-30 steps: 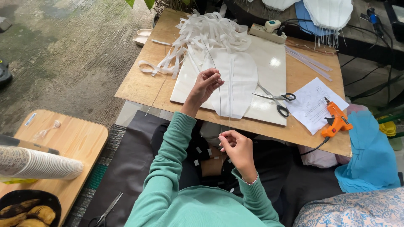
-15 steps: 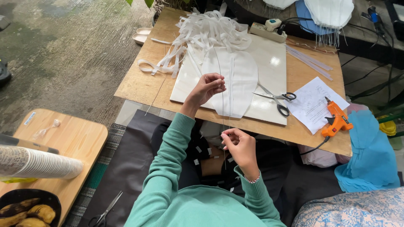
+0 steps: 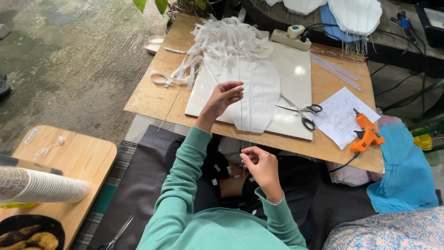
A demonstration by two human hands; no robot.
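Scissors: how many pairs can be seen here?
2. One pair of scissors lies open on the white board on the table, right of the left hand. A second pair lies on the dark mat at the bottom edge.

White strips [image 3: 222, 41], orange glue gun [image 3: 366, 135], green sleeve [image 3: 185, 180].

scissors [image 3: 300, 112] | orange glue gun [image 3: 365, 135] | paper sheet [image 3: 340, 115] | power strip [image 3: 290, 39] | blue cloth [image 3: 402, 171]

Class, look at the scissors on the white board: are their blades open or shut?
Open: the scissors' two blades spread apart in a V.
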